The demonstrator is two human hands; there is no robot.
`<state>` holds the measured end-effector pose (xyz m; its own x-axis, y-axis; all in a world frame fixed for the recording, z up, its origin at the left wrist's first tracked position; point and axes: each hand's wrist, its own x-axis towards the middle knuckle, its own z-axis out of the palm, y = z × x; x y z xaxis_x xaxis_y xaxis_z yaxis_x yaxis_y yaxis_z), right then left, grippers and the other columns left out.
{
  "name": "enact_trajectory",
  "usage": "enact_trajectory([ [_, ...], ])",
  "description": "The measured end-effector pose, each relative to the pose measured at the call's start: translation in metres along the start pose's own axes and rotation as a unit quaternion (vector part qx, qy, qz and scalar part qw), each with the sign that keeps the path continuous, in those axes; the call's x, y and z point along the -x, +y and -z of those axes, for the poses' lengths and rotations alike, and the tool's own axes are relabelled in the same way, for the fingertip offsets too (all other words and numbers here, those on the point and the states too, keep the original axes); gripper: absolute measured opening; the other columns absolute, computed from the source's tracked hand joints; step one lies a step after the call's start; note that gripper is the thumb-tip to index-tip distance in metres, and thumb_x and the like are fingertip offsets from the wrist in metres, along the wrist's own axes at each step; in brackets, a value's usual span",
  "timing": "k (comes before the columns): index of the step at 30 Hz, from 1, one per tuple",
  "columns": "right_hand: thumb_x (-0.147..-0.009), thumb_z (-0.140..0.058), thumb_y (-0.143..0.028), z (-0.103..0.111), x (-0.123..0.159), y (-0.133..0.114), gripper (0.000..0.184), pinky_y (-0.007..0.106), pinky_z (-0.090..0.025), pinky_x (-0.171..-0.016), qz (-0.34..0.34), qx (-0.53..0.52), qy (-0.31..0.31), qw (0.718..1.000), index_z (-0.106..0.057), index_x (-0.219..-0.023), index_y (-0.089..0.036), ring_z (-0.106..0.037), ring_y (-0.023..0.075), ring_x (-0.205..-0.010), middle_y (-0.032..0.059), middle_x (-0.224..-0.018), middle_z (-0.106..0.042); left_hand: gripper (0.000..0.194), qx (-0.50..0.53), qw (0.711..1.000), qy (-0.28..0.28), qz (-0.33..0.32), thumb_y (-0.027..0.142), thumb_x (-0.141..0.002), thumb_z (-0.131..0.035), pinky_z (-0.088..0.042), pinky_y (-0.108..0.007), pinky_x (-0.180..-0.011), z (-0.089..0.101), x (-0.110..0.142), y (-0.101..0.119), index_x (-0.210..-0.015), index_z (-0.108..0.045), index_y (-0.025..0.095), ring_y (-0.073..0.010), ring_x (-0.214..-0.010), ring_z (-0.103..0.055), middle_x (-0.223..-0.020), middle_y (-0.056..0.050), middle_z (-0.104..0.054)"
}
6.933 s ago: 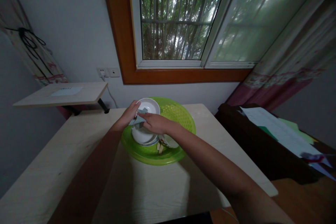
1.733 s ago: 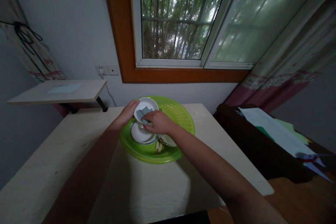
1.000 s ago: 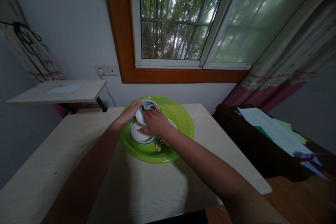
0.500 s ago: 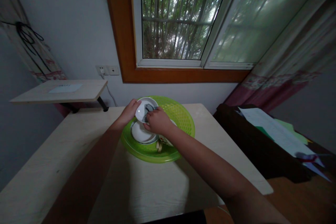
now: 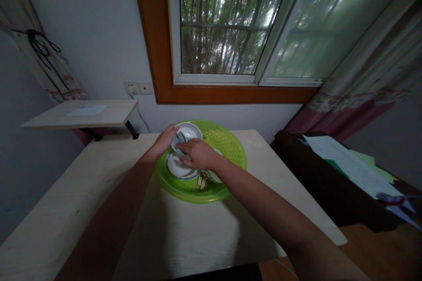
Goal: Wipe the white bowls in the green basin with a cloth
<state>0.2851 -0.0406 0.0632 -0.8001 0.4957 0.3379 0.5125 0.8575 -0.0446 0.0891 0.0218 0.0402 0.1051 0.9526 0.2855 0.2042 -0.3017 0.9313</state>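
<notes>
My left hand (image 5: pixel 165 139) grips the left rim of a small white bowl (image 5: pixel 194 129), which is tilted toward me over the green plastic basket (image 5: pixel 233 151). Inside the bowl, the fingers of my right hand (image 5: pixel 201 153) press a greyish cloth with dark markings (image 5: pixel 178 138) against its left side. Beneath them, more white dishes (image 5: pixel 178 168) sit stacked in the basket. A white bowl with a coloured pattern (image 5: pixel 215 176) is partly covered by my right wrist. Pale wooden sticks (image 5: pixel 201 182) lie next to it.
The basket rests on a pale wooden table (image 5: pixel 198 228) near the wall. A raised shelf (image 5: pixel 112 115) with a paper label stands at the back left. On the right, papers (image 5: pixel 343 162) lie on a dark brown piece of furniture (image 5: pixel 303 171). A window is behind.
My right hand has moved the cloth from the bowl's middle to its left, lower side. My left hand keeps its hold on the rim. The view has shifted slightly.
</notes>
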Motion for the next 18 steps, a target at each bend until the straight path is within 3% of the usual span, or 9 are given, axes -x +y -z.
enact_trajectory([
  [12, -0.098, -0.059, -0.043, -0.009, -0.001, 0.006, 0.051, 0.045, -0.048, -0.106, 0.017, 0.002, 0.020, 1.000, -0.061, -0.139, -0.012, -0.067, 0.0292, -0.116, 0.0164, -0.131, -0.070, 0.031, -0.034, 0.999, -0.011, -0.005, 0.050, -0.094, -0.048, -0.044, -0.031, -0.083, 0.001, -0.002, -0.005, -0.086, -0.056, 0.021, -0.0186, -0.084, -0.055, -0.085, -0.001, -0.058],
  [18, -0.097, -0.060, -0.047, -0.014, 0.000, 0.010, 0.061, 0.048, -0.035, -0.121, 0.016, 0.018, 0.010, 1.000, -0.055, -0.146, -0.011, -0.056, 0.0309, -0.137, 0.0178, -0.150, -0.057, 0.030, -0.055, 0.998, -0.006, -0.011, 0.049, -0.094, -0.048, -0.044, -0.032, -0.085, 0.000, -0.007, -0.014, -0.084, -0.057, 0.022, -0.0194, -0.087, -0.056, -0.085, -0.001, -0.060],
])
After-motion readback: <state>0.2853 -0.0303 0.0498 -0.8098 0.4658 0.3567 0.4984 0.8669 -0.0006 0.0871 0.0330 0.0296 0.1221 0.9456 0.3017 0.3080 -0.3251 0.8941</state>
